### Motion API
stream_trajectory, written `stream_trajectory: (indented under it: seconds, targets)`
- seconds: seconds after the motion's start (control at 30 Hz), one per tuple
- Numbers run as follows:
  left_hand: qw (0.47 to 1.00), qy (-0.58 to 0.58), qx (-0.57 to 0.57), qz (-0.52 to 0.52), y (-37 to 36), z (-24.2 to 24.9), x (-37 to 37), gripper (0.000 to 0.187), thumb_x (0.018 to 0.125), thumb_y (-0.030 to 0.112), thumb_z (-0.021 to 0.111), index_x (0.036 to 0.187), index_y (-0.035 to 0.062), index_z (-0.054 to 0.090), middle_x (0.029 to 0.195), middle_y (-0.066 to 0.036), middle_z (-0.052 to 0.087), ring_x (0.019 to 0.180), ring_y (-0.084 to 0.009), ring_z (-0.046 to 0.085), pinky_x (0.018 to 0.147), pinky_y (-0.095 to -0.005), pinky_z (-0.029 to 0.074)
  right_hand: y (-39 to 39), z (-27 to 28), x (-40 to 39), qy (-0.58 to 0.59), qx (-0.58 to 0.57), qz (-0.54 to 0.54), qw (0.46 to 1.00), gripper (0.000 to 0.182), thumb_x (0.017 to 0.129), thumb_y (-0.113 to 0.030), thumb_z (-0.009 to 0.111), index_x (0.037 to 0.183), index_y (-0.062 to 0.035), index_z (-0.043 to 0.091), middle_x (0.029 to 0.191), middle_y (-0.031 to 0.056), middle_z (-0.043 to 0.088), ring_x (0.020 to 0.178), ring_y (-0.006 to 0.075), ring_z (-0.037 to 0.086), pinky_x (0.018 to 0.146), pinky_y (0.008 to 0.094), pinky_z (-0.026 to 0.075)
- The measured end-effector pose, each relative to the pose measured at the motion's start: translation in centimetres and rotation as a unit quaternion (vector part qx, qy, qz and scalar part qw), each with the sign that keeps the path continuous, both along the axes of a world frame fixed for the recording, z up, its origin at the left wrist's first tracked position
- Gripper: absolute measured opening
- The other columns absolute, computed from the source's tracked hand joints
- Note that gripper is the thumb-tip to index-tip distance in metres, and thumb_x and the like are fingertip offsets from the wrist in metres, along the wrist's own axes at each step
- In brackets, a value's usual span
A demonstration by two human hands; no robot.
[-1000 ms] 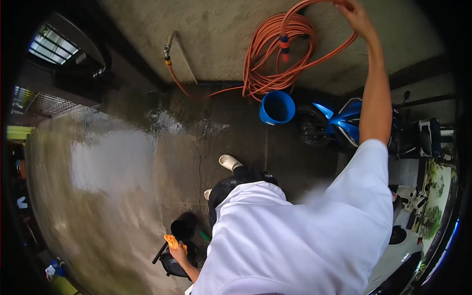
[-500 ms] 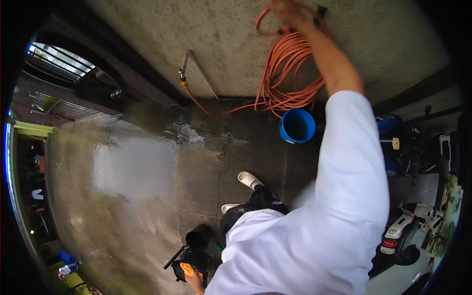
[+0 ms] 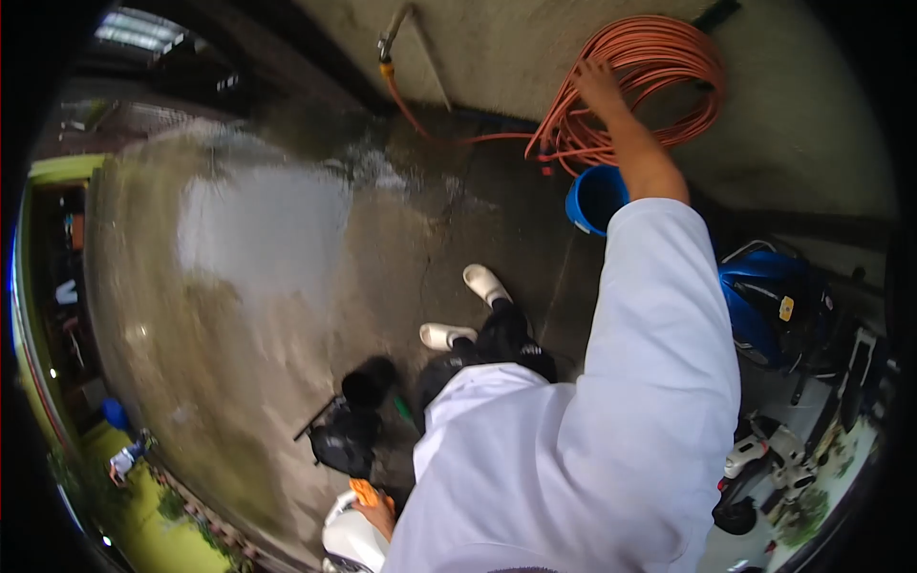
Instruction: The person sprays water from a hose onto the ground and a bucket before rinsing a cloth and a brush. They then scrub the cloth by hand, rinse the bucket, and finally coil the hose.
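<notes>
My right hand reaches up to a coiled orange hose on the wall, its fingers apart and lying against the front loops. From the lower left of the coil hangs a hose end with a dark and red fitting. My left hand is low at my left side, closed around a bunched orange cloth. Just beside that cloth is a white rounded vehicle part. A blue bucket stands under the coil, partly behind my right forearm.
The hose runs along the wall's foot to a tap with a yellow connector. A blue motorcycle and a white one stand at right. Wet concrete spreads left. A person is far left.
My right hand has come down from the top of the coil. The hose end it was near now hangs at the coil's lower left. The view has shifted, and the orange cloth stays in my left hand.
</notes>
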State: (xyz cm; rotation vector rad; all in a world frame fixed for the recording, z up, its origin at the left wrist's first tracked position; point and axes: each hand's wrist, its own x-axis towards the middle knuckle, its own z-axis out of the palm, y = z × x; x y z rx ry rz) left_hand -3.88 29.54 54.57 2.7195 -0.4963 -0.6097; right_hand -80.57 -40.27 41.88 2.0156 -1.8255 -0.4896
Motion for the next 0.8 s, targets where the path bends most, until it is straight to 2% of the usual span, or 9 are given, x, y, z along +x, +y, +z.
stream_trajectory:
  seconds: [0.17,0.2,0.27,0.33,0.37,0.47,0.57,0.7,0.8]
  targets:
    - [0.99,-0.04,-0.135,-0.003,4.0,-2.5,4.4,0.077,0.09,0.022,0.069,0.151,-0.0035,0.028,0.149,-0.02,0.039,0.136,-0.0312,0.041,0.114,-0.0402,0.034,1.9,-1.0,3.2,-0.202,-0.036,0.04,0.978,0.047,0.08,-0.016,0.069,0.126,-0.0126,0.061,0.139,0.0199,0.054,0.133,0.0384,0.045,0.112,0.0556,0.031]
    - [0.976,-0.112,-0.15,-0.113,1.6,-1.3,3.5,0.068,0.095,0.022,0.065,0.149,-0.0022,0.032,0.146,-0.018,0.044,0.127,-0.0283,0.05,0.109,-0.0378,0.041,3.4,1.5,7.4,-0.251,0.016,0.047,0.967,0.044,0.081,-0.017,0.067,0.124,-0.0061,0.061,0.132,0.0237,0.057,0.131,0.0413,0.047,0.113,0.053,0.032]
    - [0.96,-0.023,-0.272,0.06,-1.3,-0.8,2.6,0.048,0.099,0.031,0.062,0.138,0.0034,0.052,0.122,-0.009,0.062,0.094,-0.0151,0.063,0.077,-0.0261,0.053,5.2,-5.0,10.6,-0.283,-0.045,0.186,0.94,0.039,0.086,-0.02,0.065,0.116,0.0045,0.061,0.122,0.0257,0.062,0.123,0.0446,0.051,0.112,0.0529,0.032]
    - [0.941,-0.005,-0.323,0.101,-5.2,0.9,1.5,0.037,0.1,0.029,0.06,0.131,0.0075,0.058,0.105,-0.003,0.063,0.08,-0.0115,0.062,0.069,-0.0255,0.051,7.4,-6.1,18.3,-0.33,0.165,0.103,0.924,0.026,0.086,-0.024,0.068,0.1,-0.0028,0.067,0.104,0.0229,0.067,0.103,0.0381,0.063,0.093,0.0507,0.048]
    - [0.926,0.043,-0.331,0.176,-5.5,0.1,2.0,0.038,0.101,0.031,0.059,0.132,0.0083,0.057,0.107,-0.004,0.064,0.083,-0.0118,0.063,0.07,-0.0263,0.052,7.9,-11.4,20.2,-0.534,0.254,0.13,0.796,0.018,0.086,-0.02,0.068,0.094,-0.0042,0.069,0.094,0.0192,0.069,0.089,0.0338,0.068,0.081,0.0452,0.053]
    - [0.914,0.077,-0.358,0.177,-7.4,-4.0,2.7,0.034,0.103,0.024,0.054,0.131,0.0032,0.051,0.111,-0.006,0.063,0.09,-0.0135,0.064,0.078,-0.0288,0.054,15.5,-2.7,36.8,-0.57,0.364,0.164,0.718,0.022,0.088,-0.021,0.071,0.101,-0.0034,0.072,0.091,0.0129,0.073,0.084,0.0203,0.07,0.079,0.0339,0.053]
    - [0.934,-0.016,-0.349,0.076,-13.1,-6.2,0.1,0.06,0.093,0.024,0.068,0.14,0.0024,0.038,0.119,-0.016,0.057,0.106,-0.0254,0.06,0.091,-0.0377,0.05,21.9,1.2,50.0,-0.625,0.582,0.126,0.504,0.028,0.096,-0.027,0.066,0.11,-0.0029,0.07,0.092,0.0035,0.07,0.085,0.011,0.064,0.075,0.0257,0.05]
    - [0.956,-0.05,-0.288,-0.009,-18.3,-5.6,-2.6,0.089,0.077,0.018,0.081,0.148,0.0034,0.029,0.133,-0.025,0.047,0.126,-0.0373,0.048,0.108,-0.0436,0.039,31.0,10.9,63.1,-0.538,0.742,-0.023,0.4,0.052,0.1,-0.046,0.056,0.138,-0.011,0.051,0.12,0.0065,0.062,0.106,0.0161,0.062,0.086,0.0327,0.052]
    - [0.914,0.038,-0.401,-0.044,-18.9,-7.0,-1.6,0.095,0.078,0.016,0.078,0.152,0.0054,0.021,0.144,-0.027,0.039,0.135,-0.0409,0.041,0.113,-0.0433,0.035,36.3,7.5,70.7,-0.637,0.684,-0.009,0.354,0.045,0.102,-0.04,0.055,0.132,-0.0074,0.05,0.119,0.0052,0.059,0.103,0.0145,0.06,0.087,0.0338,0.051]
